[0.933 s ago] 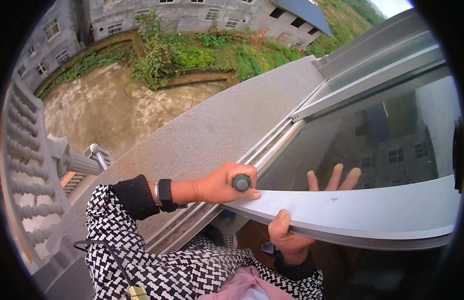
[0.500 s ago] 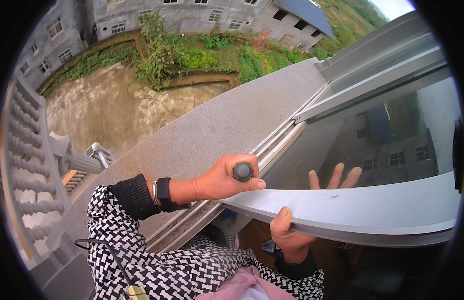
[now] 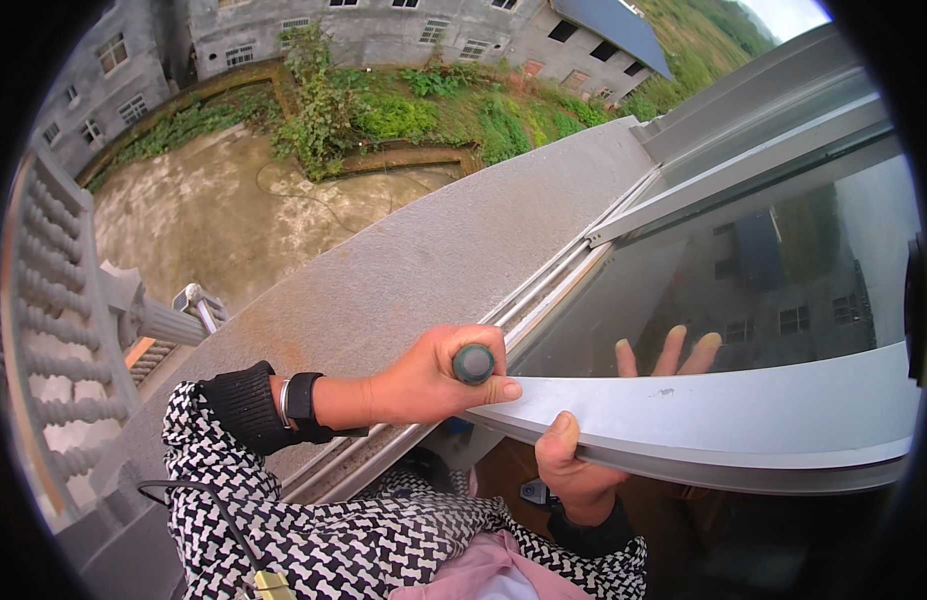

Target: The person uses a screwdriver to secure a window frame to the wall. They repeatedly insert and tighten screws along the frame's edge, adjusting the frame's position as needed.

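My left hand (image 3: 418, 375) is closed in a fist around an upright screwdriver-like tool (image 3: 473, 365). Only the round green and grey butt of its handle shows; the shaft is hidden beneath the fist. That fist sits at the near left corner of a sliding window sash (image 3: 743, 408) with a white frame, just over the window track (image 3: 553, 292). My right hand (image 3: 578, 468) grips the sash frame, its thumb on the near edge. Three of its fingertips show against the dark glass (image 3: 783, 250) beyond the frame.
A rough concrete ledge (image 3: 413, 250) runs outside along the track. A baluster railing (image 3: 68, 340) stands at the left, above a paved yard (image 3: 203, 210) far below. Another sash rail (image 3: 743, 165) crosses at upper right. A cable (image 3: 223, 510) hangs by my left sleeve.
My left hand has shifted slightly left and toward me, with the tool still in its fist. My right hand and the sash have hardly moved.
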`<state>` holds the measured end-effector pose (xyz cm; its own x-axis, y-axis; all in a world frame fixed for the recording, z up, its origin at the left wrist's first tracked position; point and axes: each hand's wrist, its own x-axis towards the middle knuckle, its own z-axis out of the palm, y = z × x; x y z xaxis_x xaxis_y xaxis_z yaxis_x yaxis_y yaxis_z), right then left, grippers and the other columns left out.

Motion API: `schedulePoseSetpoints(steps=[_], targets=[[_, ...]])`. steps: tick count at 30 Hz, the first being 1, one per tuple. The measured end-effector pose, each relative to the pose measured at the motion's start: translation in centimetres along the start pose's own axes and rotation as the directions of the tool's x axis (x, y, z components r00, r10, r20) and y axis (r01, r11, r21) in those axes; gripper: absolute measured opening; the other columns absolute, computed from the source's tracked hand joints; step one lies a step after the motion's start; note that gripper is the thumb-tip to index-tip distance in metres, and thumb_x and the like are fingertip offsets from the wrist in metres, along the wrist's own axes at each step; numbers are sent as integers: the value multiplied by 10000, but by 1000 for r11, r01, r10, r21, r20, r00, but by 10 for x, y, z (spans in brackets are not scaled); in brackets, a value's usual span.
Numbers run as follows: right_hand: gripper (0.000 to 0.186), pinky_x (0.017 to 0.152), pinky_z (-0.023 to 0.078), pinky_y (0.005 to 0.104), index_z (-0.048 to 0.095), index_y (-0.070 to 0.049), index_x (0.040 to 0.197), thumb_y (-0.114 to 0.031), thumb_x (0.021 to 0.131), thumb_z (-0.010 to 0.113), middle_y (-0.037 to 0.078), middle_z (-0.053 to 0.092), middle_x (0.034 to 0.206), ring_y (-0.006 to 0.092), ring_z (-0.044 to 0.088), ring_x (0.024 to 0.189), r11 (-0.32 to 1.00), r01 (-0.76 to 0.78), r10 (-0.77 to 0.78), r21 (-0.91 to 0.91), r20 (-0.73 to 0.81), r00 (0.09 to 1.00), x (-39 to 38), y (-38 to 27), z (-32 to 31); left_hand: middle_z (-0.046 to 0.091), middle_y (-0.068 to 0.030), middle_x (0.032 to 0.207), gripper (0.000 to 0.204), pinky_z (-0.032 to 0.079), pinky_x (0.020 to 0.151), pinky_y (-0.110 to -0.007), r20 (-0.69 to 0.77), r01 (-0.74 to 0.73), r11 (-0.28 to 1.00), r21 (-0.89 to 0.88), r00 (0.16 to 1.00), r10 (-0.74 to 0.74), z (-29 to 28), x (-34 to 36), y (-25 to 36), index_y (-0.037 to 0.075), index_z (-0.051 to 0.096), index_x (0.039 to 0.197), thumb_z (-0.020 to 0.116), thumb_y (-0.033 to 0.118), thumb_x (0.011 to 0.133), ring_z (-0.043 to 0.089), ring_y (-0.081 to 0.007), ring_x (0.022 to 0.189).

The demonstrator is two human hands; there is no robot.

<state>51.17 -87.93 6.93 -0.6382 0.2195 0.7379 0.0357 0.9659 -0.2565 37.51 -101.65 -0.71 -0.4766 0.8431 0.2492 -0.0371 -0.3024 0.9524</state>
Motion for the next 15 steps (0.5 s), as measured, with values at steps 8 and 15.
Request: schedulePoseSetpoints(steps=[8, 15], targets=[[1114, 984, 535, 575, -141, -72, 1623, -428, 871, 599, 344, 95, 1647, 530, 333, 1456, 1000, -18, 18, -2, 11, 1000, 1, -3, -9, 575, 41, 749, 267, 413, 633, -261, 205, 291, 952, -97, 942, -267, -13, -23, 5, 71, 611, 807, 832, 193, 895, 518, -75, 727], [1186, 959, 554, 596, -81, -60, 1628, -590, 844, 634, 389, 60, 1620, 572, 325, 1434, 999, 42, -42, -25, -16, 999, 1, 2, -13, 619, 27, 765, 286, 426, 636, -275, -33, 139, 990, -3, 990, -139, -29, -23, 28, 64, 627, 799, 841, 232, 889, 543, -81, 725]])
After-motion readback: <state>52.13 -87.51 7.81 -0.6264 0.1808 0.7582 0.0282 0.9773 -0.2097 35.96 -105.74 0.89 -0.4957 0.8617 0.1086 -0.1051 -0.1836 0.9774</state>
